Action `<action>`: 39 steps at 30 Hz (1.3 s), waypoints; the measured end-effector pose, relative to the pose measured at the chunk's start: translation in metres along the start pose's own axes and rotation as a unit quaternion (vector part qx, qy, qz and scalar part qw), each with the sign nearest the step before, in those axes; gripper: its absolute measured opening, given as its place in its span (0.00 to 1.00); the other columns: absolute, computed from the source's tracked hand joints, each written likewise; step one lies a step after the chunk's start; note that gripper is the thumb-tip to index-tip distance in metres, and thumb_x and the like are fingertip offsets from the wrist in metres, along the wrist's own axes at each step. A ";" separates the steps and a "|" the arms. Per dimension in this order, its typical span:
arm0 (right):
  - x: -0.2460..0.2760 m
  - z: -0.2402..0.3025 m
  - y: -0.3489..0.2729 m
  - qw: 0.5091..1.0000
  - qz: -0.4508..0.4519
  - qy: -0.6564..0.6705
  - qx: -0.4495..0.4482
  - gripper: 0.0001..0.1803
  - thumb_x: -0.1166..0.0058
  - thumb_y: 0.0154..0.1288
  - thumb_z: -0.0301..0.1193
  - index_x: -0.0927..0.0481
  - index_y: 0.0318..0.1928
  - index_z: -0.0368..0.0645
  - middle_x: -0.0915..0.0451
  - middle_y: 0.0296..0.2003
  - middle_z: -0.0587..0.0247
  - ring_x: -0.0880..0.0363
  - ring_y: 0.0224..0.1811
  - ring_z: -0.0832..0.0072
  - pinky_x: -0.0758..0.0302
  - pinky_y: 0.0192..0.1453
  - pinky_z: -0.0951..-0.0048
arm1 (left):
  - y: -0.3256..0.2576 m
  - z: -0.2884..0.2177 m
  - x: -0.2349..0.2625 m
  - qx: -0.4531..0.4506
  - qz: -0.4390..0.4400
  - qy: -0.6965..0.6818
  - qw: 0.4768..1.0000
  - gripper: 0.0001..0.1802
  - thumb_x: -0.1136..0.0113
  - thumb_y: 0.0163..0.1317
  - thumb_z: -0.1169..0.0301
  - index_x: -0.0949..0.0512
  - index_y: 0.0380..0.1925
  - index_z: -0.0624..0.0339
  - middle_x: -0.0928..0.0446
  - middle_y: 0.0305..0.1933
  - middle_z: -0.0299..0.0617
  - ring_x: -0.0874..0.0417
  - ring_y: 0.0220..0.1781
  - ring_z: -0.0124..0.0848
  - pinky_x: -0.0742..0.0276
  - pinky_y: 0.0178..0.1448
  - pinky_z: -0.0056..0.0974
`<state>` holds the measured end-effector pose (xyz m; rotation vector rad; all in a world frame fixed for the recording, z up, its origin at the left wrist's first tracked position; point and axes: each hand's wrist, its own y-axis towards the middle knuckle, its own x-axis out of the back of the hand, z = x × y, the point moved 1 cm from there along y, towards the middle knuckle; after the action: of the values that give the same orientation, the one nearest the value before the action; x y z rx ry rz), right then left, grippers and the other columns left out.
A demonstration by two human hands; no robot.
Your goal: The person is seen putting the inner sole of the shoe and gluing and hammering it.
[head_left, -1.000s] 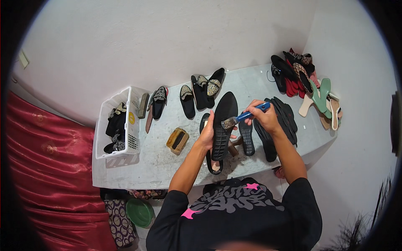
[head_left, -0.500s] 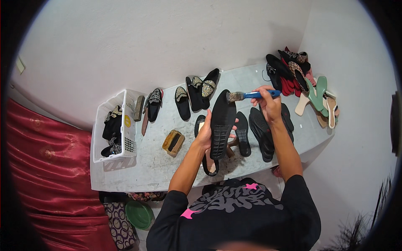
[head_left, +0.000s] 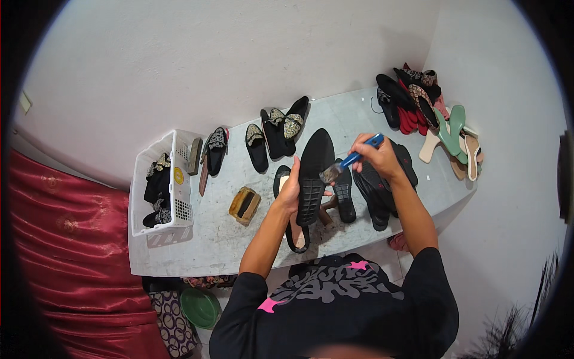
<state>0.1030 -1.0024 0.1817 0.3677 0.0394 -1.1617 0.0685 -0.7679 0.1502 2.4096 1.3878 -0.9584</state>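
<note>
My left hand (head_left: 291,189) holds a black pointed shoe sole (head_left: 313,167) tilted up over the grey table (head_left: 239,239), its ridged underside facing me. My right hand (head_left: 373,157) grips a blue-handled brush (head_left: 350,161) whose bristles touch the sole's right edge. Under the sole lie a wooden piece (head_left: 326,209) and another black sole (head_left: 345,194). A stack of black soles (head_left: 382,191) sits just below my right wrist.
A white basket (head_left: 170,179) with dark shoes stands at the table's left. A tan block (head_left: 244,205) lies near it. Beaded black slippers (head_left: 281,128) line the wall side. A pile of red, black and green sandals (head_left: 433,116) fills the right end. Red cloth (head_left: 66,251) hangs left.
The brush swung out to the right past the sole's tip half a second ago and has come back down onto the sole's right edge. My left hand keeps the sole up.
</note>
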 end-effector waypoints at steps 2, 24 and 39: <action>0.008 0.000 0.010 0.999 -0.035 0.021 0.022 0.11 0.48 0.66 0.28 0.22 0.33 0.30 0.21 0.27 0.52 0.19 0.24 0.68 0.22 0.24 0.72 | 0.003 0.000 0.001 0.002 0.015 -0.014 1.000 0.47 0.74 0.64 0.32 0.37 0.63 0.65 0.26 0.53 0.58 0.18 0.45 0.42 0.15 0.44 0.47; 0.009 0.011 0.025 0.990 -0.084 0.054 0.095 0.08 0.49 0.65 0.26 0.23 0.34 0.31 0.20 0.30 0.51 0.19 0.25 0.69 0.22 0.26 0.73 | 0.006 0.005 0.014 0.002 0.065 -0.038 0.997 0.48 0.73 0.63 0.31 0.36 0.62 0.64 0.27 0.55 0.55 0.20 0.50 0.42 0.17 0.50 0.49; -0.008 0.031 0.023 0.981 -0.135 -0.041 0.135 0.08 0.50 0.66 0.24 0.23 0.31 0.31 0.22 0.26 0.55 0.20 0.23 0.72 0.23 0.25 0.75 | 0.005 0.003 0.014 -0.010 0.037 -0.015 0.999 0.46 0.72 0.65 0.33 0.35 0.62 0.65 0.26 0.55 0.54 0.22 0.53 0.38 0.16 0.49 0.49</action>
<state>0.1156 -0.9966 0.2182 0.5673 -0.1453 -1.4550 0.0764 -0.7624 0.1389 2.4031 1.2815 -0.9546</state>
